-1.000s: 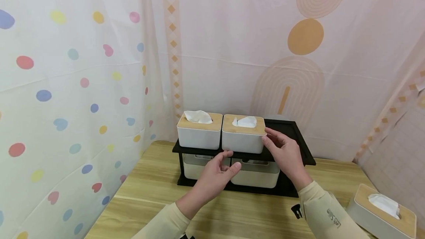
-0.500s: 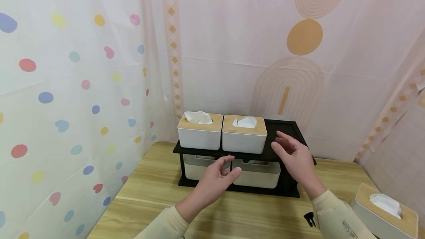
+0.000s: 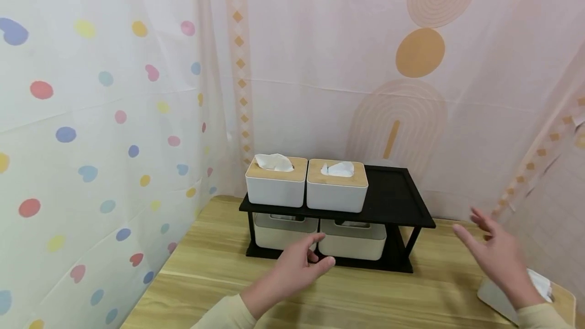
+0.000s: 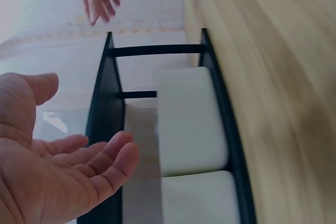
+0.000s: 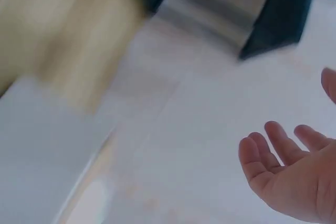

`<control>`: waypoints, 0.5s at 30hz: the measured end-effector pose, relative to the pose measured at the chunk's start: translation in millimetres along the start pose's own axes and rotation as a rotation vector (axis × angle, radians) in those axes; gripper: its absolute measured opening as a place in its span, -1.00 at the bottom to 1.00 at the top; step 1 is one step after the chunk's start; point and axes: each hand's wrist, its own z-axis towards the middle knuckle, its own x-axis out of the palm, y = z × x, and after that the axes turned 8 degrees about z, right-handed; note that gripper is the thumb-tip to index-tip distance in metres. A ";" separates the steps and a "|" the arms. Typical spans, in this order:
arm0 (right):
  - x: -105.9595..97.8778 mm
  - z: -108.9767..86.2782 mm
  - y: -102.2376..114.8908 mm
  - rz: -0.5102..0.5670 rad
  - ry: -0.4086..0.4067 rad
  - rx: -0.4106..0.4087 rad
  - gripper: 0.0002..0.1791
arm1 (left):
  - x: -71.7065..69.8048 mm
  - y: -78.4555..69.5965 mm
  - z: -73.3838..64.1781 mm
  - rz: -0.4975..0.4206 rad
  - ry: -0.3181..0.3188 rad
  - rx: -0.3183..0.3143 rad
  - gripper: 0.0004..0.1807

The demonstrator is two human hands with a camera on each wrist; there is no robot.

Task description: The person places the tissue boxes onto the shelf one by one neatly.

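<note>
Two white tissue boxes with wooden lids stand side by side on the upper shelf of a black two-tier rack (image 3: 397, 202): a left tissue box (image 3: 276, 192) and a right tissue box (image 3: 335, 198). Two more, a lower left box (image 3: 279, 235) and a lower right box (image 3: 354, 241), sit on the bottom tier. My left hand (image 3: 294, 270) hovers in front of the rack, fingers relaxed, holding nothing. Over at the right, my right hand (image 3: 498, 255) is in the air above another tissue box (image 3: 559, 298), partly covering it; its fingers are spread and hold nothing.
The rack stands on a wood-grain table (image 3: 192, 268). A dotted curtain (image 3: 105, 166) hangs at the left and a pale patterned curtain (image 3: 311, 65) behind. The upper shelf's right part is bare black surface.
My right hand has let go of the upper right tissue box and moved right, over to the box on the table. My left hand has sunk slightly lower.
</note>
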 end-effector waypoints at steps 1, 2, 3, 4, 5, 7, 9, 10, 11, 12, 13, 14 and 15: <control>-9.4 0.1 -12.6 -0.037 0.035 0.042 -0.08 | 1.5 1.9 -1.1 0.002 0.016 -0.002 -0.26; -18.4 -0.2 -24.9 -0.077 0.077 0.081 -0.01 | 3.1 3.9 -2.2 0.010 0.031 0.001 -0.25; -25.9 0.3 -37.0 -0.103 0.121 0.113 0.05 | 4.4 6.5 -3.7 0.018 0.046 0.000 -0.26; -32.6 0.6 -48.7 -0.129 0.161 0.141 0.11 | 5.7 9.0 -5.2 0.022 0.063 -0.006 -0.26; -38.1 0.5 -59.8 -0.159 0.199 0.168 0.17 | 6.9 11.5 -6.7 0.024 0.082 -0.017 -0.27; -46.4 -1.7 -80.5 -0.195 0.261 0.200 0.25 | 9.7 16.4 -9.3 0.037 0.121 -0.031 -0.30; -50.1 -6.1 -98.9 -0.222 0.293 0.194 0.31 | 12.5 20.2 -11.4 0.058 0.161 -0.038 -0.33; -50.9 -8.2 -106.9 -0.246 0.307 0.199 0.34 | 13.7 21.8 -11.9 0.067 0.182 -0.034 -0.34; -51.2 -10.7 -113.2 -0.271 0.321 0.202 0.37 | 15.2 23.1 -12.3 0.082 0.200 -0.024 -0.35; -51.4 -13.3 -119.1 -0.293 0.328 0.196 0.38 | 16.8 24.2 -12.7 0.098 0.215 -0.010 -0.35; -51.6 -15.7 -124.1 -0.318 0.338 0.192 0.40 | 18.1 25.2 -12.6 0.113 0.228 0.008 -0.36; -52.0 -17.3 -128.3 -0.345 0.353 0.193 0.41 | 19.2 25.8 -12.6 0.121 0.242 0.022 -0.36; -52.9 -18.3 -131.7 -0.372 0.380 0.204 0.43 | 20.0 26.5 -12.4 0.127 0.256 0.037 -0.37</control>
